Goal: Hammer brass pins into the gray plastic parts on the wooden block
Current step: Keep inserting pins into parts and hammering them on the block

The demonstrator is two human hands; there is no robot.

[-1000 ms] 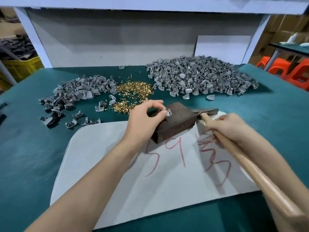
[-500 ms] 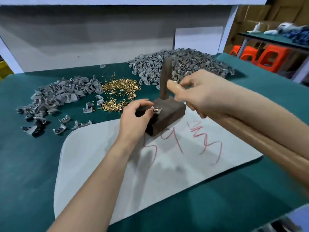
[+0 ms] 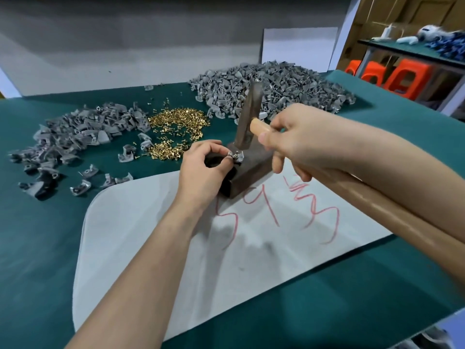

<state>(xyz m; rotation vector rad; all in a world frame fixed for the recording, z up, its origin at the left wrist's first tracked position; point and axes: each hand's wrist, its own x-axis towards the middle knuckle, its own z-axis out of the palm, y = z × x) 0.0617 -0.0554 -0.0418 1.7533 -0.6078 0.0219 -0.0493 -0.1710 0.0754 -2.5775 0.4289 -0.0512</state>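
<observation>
Along the bench's (image 3: 37,248) left side, a smaller heap of gray parts (image 3: 83,132) lies beside the loose brass pins (image 3: 176,129). Which heap is finished I cannot tell. My left grip (image 3: 201,170) pinches one gray plastic part (image 3: 235,157), pin standing in it, on the wooden block (image 3: 251,170). My right grip (image 3: 302,144) is clamped round the hammer (image 3: 249,117), head poised just over the pin. Rightmost sits the big heap (image 3: 276,89) — plenty left, I judge.
</observation>
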